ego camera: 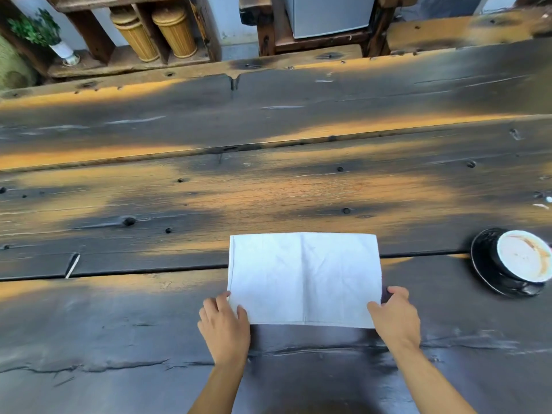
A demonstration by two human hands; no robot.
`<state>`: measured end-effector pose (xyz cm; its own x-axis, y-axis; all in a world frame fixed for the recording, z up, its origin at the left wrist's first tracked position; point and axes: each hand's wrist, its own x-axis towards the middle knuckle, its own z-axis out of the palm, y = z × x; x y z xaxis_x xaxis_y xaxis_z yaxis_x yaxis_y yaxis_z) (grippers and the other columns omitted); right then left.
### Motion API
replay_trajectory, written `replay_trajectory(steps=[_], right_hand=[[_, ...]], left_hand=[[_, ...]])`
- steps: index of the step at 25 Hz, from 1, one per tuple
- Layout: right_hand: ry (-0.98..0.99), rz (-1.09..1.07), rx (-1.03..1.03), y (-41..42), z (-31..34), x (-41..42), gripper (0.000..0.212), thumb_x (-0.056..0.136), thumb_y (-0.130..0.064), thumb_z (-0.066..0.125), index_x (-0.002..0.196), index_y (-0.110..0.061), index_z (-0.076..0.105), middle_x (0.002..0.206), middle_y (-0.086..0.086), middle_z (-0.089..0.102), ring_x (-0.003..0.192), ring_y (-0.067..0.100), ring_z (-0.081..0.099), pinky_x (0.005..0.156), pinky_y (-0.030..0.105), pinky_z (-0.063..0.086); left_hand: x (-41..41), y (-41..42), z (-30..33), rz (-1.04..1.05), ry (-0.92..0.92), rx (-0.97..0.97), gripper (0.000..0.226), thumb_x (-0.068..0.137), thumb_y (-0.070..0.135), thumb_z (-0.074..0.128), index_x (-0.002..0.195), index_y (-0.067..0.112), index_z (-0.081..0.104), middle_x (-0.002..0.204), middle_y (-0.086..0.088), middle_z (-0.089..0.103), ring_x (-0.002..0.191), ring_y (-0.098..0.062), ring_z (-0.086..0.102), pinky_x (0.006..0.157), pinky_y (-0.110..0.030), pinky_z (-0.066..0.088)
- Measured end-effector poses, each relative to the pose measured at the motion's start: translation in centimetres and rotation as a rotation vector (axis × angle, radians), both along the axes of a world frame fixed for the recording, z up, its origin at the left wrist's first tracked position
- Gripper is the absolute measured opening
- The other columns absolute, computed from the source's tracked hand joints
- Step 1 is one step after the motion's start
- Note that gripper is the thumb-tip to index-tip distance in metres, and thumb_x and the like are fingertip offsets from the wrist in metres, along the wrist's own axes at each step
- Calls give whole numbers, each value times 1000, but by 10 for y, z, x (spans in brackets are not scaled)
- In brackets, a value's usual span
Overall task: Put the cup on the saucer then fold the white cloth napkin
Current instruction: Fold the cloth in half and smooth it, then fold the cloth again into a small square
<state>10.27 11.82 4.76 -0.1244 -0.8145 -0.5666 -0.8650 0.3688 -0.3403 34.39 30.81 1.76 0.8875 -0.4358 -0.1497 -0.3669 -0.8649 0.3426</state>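
Observation:
The white cloth napkin (304,279) lies flat on the dark wooden table as a wide rectangle, with a crease down its middle. My left hand (224,327) pinches its near left corner, thumb on top. My right hand (394,318) pinches the near right corner the same way. Far to the right, a black cup (521,256) with a pale foamy drink stands on a black saucer (484,264), partly cut by the frame's edge.
The table (268,189) is made of long scorched planks with gaps between them. Behind its far edge stand wooden shelves with two bamboo canisters (155,34), a small potted plant (38,31) and a grey box (328,13).

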Motion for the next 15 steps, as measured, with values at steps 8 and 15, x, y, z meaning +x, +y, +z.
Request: replay_trajectory(steps=[8, 15], right_hand=[[-179, -45, 251, 35, 9, 7, 31, 73, -38, 67, 64, -10, 60, 60, 12, 67, 63, 31, 65, 66, 45, 56], [-617, -301, 535, 85, 27, 31, 11, 92, -14, 66, 97, -5, 67, 64, 9, 67, 47, 16, 51, 45, 25, 30]], left_hand=[[-99, -16, 14, -933, 80, -200, 64, 75, 34, 66, 136, 25, 49, 127, 2, 51, 118, -16, 48, 100, -29, 38], [-114, 4, 24, -900, 159, -176, 67, 70, 24, 56, 136, 21, 46, 112, 5, 61, 96, -12, 59, 86, -19, 42]])
